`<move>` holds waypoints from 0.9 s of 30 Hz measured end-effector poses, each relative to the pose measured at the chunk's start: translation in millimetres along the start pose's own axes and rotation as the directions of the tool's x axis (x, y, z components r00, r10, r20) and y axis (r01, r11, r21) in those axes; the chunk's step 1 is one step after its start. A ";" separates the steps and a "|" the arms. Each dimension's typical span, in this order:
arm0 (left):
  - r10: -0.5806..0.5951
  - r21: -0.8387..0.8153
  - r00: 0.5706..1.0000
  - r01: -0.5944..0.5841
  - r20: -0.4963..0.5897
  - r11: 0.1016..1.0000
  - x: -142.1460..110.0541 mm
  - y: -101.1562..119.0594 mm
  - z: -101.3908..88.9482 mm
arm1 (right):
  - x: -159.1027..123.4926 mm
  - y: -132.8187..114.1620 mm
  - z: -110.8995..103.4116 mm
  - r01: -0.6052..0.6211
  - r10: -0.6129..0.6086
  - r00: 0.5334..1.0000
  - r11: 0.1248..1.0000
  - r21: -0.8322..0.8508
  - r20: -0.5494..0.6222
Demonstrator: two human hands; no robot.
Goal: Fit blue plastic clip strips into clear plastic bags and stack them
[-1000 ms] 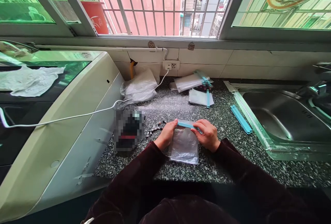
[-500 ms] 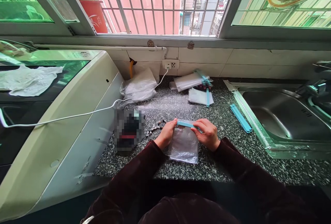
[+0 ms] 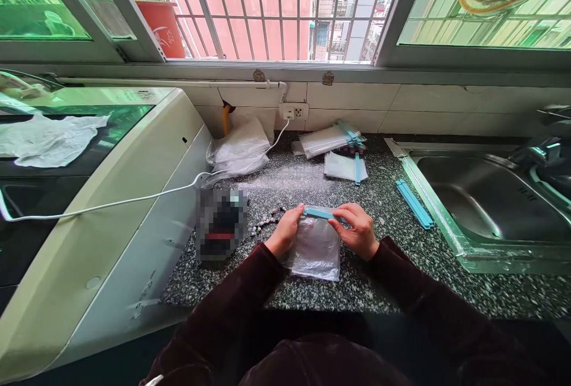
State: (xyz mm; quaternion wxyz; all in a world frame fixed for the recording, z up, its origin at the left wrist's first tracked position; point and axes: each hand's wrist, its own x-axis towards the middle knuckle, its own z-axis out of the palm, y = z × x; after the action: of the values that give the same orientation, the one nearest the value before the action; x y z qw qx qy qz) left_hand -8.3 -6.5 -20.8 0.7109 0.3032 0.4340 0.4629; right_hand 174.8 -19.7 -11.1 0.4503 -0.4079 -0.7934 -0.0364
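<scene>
A clear plastic bag (image 3: 316, 255) lies flat on the speckled counter in front of me. Across its top edge runs a light-blue bag sealing clip (image 3: 317, 213). My left hand (image 3: 285, 234) is closed on the bag's upper left corner, its thumb at the clip's left end. With thumb and fingers, my right hand (image 3: 357, 231) pinches the clip near its right end, partly hiding it. Whether the clip is fully closed over the bag, I cannot tell.
Several loose blue clips (image 3: 414, 204) lie beside the steel sink (image 3: 464, 190). Clipped bags (image 3: 330, 140) are stacked at the back. More plastic bags (image 3: 241, 145) sit left, crossed by a white cable (image 3: 178, 192). A blurred dark object (image 3: 222, 225) and beaded string (image 3: 265, 223) lie left of my hands.
Hardly anything differs. Both hands keep their grip at nearly the same place, and the view has shifted very slightly.
</scene>
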 end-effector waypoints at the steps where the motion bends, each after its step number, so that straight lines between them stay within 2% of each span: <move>1: 0.006 0.002 1.000 -0.006 -0.008 1.000 0.0 0.1 0.1 | 0.2 -0.3 -0.2 -0.005 0.005 1.000 1.000 0.010 -0.005; 14: 0.025 0.038 0.999 -0.024 -0.038 0.999 -3.2 4.2 1.6 | 6.0 -5.9 -10.2 -0.092 0.096 0.995 0.989 0.112 -0.034; 20: 0.034 0.038 0.996 -0.031 -0.087 0.999 0.0 0.1 -1.6 | 8.1 -4.0 -14.3 -0.081 0.091 0.993 0.989 0.123 -0.079; 27: 0.008 0.015 0.998 -0.007 -0.067 1.000 -1.4 3.2 -1.0 | 11.0 -1.2 -19.0 -0.076 0.087 0.991 0.991 0.111 -0.106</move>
State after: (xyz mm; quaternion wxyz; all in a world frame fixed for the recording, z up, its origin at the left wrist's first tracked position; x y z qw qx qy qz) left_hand -10.7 -6.5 -18.2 0.6920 0.2941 0.4599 0.4724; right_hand 184.1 -21.8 8.7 0.5156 -0.4128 -0.7508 0.0020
